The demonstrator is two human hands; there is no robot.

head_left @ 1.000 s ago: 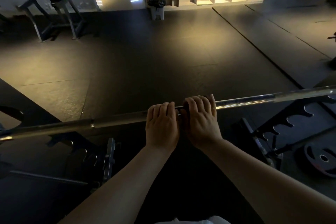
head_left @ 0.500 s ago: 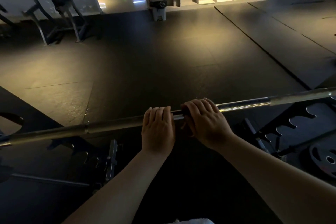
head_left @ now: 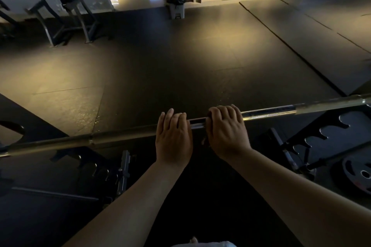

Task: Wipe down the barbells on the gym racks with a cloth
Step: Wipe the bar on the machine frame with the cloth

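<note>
- Head view: the barbell (head_left: 120,137) crosses the frame from 8 o'clock to 3 o'clock, with its right end higher, above dark floor mats (head_left: 180,66).
- My left hand (head_left: 173,138) lies over the shaft just below centre. Its fingers are nearly straight and reach past the bar, a loose, resting contact.
- My right hand (head_left: 226,128), just beside it toward 3 o'clock, curls round the shaft and grips a dark cloth (head_left: 207,120) against the bar. Only the cloth's edge shows.
- A short bare stretch of shaft separates the hands.
- A notched rack (head_left: 331,132) and a weight plate (head_left: 359,176) sit at 4 o'clock.
- A bench frame (head_left: 60,6) stands at 11 o'clock and a bin (head_left: 176,6) at 12 o'clock.
</note>
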